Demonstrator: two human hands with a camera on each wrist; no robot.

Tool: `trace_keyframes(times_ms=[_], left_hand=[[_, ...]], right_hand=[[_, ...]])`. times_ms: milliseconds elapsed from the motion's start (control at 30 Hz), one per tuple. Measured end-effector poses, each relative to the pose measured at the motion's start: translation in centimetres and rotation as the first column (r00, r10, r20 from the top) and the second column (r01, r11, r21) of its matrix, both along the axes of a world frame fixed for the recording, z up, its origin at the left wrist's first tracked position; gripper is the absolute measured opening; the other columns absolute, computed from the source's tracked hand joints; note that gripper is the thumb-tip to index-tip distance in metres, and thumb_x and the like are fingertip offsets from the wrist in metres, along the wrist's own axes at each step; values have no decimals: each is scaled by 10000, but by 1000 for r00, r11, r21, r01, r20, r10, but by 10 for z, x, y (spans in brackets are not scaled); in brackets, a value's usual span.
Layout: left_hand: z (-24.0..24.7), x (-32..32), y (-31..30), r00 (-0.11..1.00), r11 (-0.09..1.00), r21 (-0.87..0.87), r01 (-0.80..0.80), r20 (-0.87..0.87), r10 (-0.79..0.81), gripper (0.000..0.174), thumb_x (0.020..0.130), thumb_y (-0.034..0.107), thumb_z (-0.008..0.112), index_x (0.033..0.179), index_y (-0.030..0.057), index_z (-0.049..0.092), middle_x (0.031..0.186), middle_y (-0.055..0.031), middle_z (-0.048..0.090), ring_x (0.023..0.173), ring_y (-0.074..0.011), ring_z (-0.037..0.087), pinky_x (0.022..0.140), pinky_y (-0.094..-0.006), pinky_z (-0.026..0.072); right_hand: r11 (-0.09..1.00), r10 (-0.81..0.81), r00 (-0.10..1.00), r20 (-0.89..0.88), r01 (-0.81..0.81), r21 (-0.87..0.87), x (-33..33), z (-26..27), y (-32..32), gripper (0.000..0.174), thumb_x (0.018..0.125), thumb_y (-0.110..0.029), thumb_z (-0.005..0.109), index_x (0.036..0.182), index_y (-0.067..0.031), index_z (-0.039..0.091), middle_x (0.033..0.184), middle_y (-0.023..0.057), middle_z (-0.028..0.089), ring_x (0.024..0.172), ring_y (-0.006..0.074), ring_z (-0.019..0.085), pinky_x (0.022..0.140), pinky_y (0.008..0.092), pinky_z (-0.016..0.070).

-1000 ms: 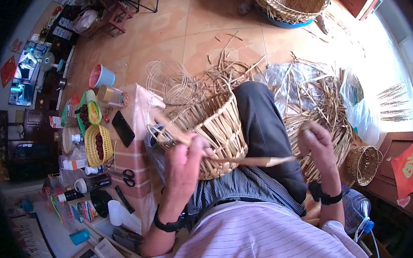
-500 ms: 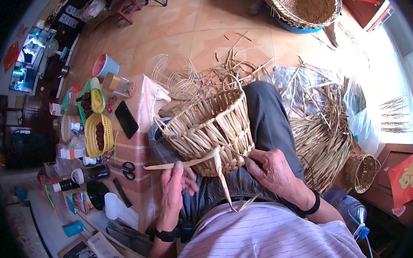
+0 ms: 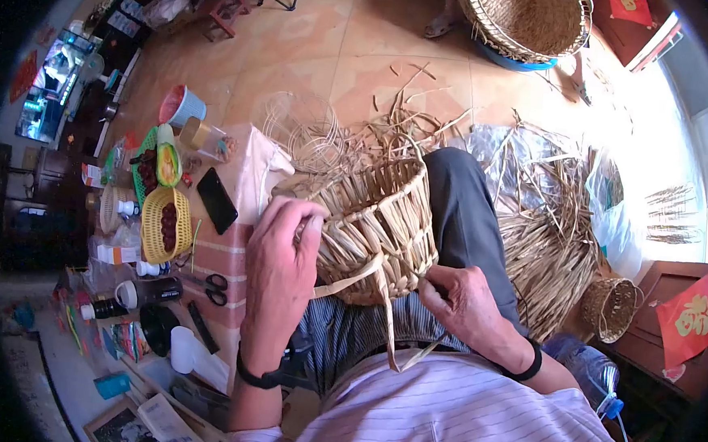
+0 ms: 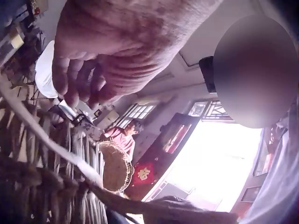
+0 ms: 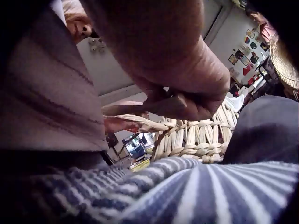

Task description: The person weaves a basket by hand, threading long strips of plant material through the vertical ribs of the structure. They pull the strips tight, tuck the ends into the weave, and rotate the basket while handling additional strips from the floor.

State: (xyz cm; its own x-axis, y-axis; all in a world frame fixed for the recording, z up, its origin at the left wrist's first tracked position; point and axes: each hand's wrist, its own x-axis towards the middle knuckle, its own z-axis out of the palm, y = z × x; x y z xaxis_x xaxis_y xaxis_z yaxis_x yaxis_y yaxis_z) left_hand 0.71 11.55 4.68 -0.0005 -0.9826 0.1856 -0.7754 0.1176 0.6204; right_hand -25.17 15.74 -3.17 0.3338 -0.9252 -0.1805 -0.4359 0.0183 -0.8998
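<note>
The woven basket [image 3: 378, 230] rests tilted on the lap, also visible in the right wrist view as a woven wall [image 5: 201, 140]. My left hand [image 3: 279, 273] is raised over its left side, fingers loosely bent; in the left wrist view that hand [image 4: 112, 56] hangs above the weave [image 4: 51, 163], with no object visible in its fingers. At the basket's lower right, my right hand [image 3: 470, 305] pinches a strip; the right wrist view shows the hand [image 5: 177, 79] curled round the strip [image 5: 124, 110]. Another folded strip [image 3: 386, 320] dangles from the front over the shirt.
Dry strips [image 3: 546, 265] lie in a heap beside the right leg. On the left table are scissors [image 3: 216, 289], a phone [image 3: 216, 201] and a yellow basket [image 3: 155, 225]. A small basket [image 3: 610, 308] stands at right, a large one [image 3: 528, 25] farther off.
My left hand has left the pale strip, risen and moved up over the basket's left side. My right hand, lifted a second ago, came down to the lower right side and has stayed there.
</note>
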Motion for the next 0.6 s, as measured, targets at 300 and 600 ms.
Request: trace_keyframes(times_ms=[300,600], left_hand=[[-54,33,-94,856,473,727,498,-498,-137,318,1153,249,583,1186,-13,760,1002,25,743,913,-42,635,815,-242,528],[-81,26,-103,750,438,611,660,-577,-324,788,1097,709,512,1177,-24,790,982,-27,763,925,-132,647,890,-341,561]], right_hand=[[987,86,995,51,-78,-142,13,8,-7,208,967,-144,707,832,4,648,666,259,600,627,474,648,586,526,514],[970,200,979,-29,-203,-138,5,5,-1,105,931,-78,728,873,-7,677,650,234,602,611,446,663,586,509,529]])
